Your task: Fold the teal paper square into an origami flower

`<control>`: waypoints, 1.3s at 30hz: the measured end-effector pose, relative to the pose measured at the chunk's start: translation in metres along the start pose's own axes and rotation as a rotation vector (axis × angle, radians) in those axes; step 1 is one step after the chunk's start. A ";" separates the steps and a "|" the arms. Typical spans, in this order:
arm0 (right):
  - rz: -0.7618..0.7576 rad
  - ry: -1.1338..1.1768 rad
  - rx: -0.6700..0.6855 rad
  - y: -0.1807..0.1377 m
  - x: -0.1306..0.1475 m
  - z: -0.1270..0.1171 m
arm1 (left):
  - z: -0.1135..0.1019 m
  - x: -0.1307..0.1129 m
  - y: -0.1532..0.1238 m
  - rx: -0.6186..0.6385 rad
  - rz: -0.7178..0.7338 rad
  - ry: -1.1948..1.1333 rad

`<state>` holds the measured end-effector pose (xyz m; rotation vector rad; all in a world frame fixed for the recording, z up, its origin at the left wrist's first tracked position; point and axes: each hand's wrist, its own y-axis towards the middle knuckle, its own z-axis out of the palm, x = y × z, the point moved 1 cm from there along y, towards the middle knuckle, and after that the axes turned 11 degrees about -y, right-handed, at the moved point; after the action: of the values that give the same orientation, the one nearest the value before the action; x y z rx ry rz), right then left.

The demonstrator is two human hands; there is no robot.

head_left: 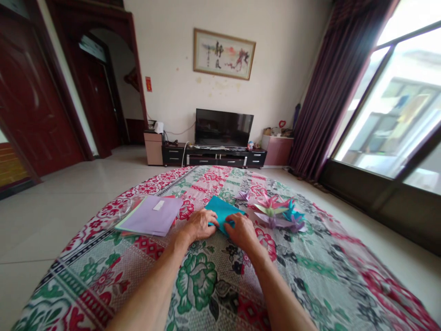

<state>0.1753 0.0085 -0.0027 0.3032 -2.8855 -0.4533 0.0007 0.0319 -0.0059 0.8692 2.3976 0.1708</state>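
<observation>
A blue sheet of origami paper [220, 206] lies on the flowered tablecloth in front of me, one corner pointing away. My left hand [202, 224] has its curled fingers on the sheet's near left edge. On the near right edge, my right hand [242, 229] grips the paper with bent fingers. Both hands hide the sheet's near corner, so I cannot tell how it is folded there. To the left rests a stack of coloured paper [148, 218] with a lilac sheet on top. Folded paper cranes [274, 211] in pink, blue, purple and pale green cluster to the right.
The round table's patterned cloth [196, 285] spreads under everything. A small white label [159, 205] lies on the paper stack. One purple folded piece [243, 196] sits apart, beyond my right hand. Across the room stands a television [223, 128] on a low cabinet.
</observation>
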 end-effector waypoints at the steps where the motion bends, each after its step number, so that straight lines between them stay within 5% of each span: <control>1: 0.000 0.004 0.014 0.000 0.002 -0.001 | 0.000 -0.002 0.001 0.008 0.016 0.010; 10: -0.305 0.182 0.050 0.007 -0.009 0.010 | -0.009 -0.011 0.000 0.073 -0.017 0.076; 17: -0.174 0.151 -0.071 0.004 -0.013 0.013 | -0.022 0.010 -0.007 0.030 -0.065 -0.097; 26: -0.060 -0.108 0.002 -0.002 0.010 -0.001 | -0.030 -0.010 -0.005 0.046 -0.175 -0.180; 39: -0.037 0.041 -0.073 -0.018 0.012 -0.002 | -0.013 0.005 -0.001 -0.249 -0.206 -0.191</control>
<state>0.1675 -0.0110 -0.0047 0.3501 -2.8202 -0.5514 -0.0100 0.0352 0.0021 0.4976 2.2107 0.2854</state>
